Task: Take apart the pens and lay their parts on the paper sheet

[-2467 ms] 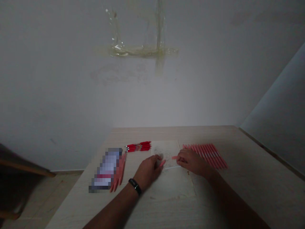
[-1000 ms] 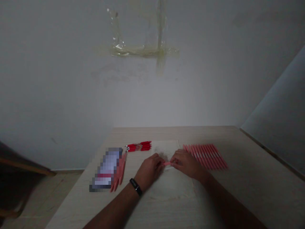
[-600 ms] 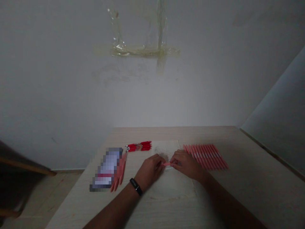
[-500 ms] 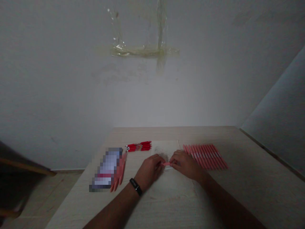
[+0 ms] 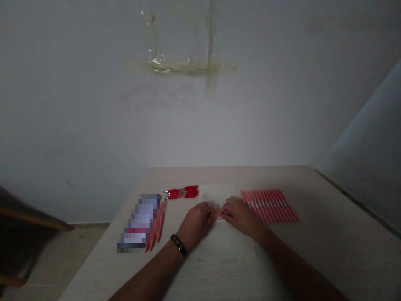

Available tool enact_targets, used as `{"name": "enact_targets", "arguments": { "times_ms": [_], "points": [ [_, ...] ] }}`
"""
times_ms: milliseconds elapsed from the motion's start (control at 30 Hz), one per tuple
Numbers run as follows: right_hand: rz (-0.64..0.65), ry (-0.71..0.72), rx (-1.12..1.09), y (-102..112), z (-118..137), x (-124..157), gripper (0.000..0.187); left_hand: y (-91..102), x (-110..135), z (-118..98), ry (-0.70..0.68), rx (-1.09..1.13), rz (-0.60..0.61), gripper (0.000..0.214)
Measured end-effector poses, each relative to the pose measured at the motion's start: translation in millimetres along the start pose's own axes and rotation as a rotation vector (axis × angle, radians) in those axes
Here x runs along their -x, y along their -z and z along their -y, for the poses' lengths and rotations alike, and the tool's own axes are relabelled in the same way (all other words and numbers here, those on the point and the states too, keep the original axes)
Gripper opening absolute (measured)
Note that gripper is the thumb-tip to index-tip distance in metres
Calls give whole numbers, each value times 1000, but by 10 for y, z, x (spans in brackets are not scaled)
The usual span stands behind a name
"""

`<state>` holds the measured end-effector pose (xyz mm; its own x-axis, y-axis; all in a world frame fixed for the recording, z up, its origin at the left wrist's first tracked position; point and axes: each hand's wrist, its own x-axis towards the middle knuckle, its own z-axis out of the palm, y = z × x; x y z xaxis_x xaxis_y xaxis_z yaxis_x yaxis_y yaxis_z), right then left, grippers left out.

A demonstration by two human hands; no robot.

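Observation:
My left hand (image 5: 196, 222) and my right hand (image 5: 239, 214) meet above a white paper sheet (image 5: 217, 196), with a small pink plastic pen part (image 5: 219, 214) pinched between their fingertips. Its ends are hidden by my fingers. Right of my right hand lies a tight row of several pink pens (image 5: 269, 205). Left of my left hand are a bundle of red pens (image 5: 183, 192) and several loose pink pen parts (image 5: 156, 225). A black band (image 5: 178, 245) circles my left wrist.
A pixelated flat package (image 5: 139, 221) lies on the pale wood table (image 5: 316, 251) beside the loose pink parts. The table's far edge meets a grey wall with old tape (image 5: 188, 65). Dark wooden furniture (image 5: 19, 217) stands low at the left.
My hands have moved together. The separate pink pieces they held earlier now appear as one piece between my fingertips.

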<state>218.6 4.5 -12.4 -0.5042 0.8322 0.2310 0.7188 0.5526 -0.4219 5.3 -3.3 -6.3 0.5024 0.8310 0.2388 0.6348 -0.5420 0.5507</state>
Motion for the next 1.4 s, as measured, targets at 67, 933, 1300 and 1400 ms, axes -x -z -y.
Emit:
{"name": "enact_targets", "arguments": {
  "times_ms": [67, 933, 1300, 1400],
  "points": [
    [-5, -4, -3, -10, -6, -2, 3, -3, 1, 3, -6, 5, 3, 16],
    [-23, -10, -41, 30, -20, 9, 3, 24, 4, -5, 1, -3, -11, 15],
    [-88, -38, 9, 122, -162, 35, 13, 38, 5, -26, 72, -4, -25, 17],
    [-79, -48, -4, 128, -170, 55, 12, 38, 7, -31, 91, -5, -19, 19]
  ]
}}
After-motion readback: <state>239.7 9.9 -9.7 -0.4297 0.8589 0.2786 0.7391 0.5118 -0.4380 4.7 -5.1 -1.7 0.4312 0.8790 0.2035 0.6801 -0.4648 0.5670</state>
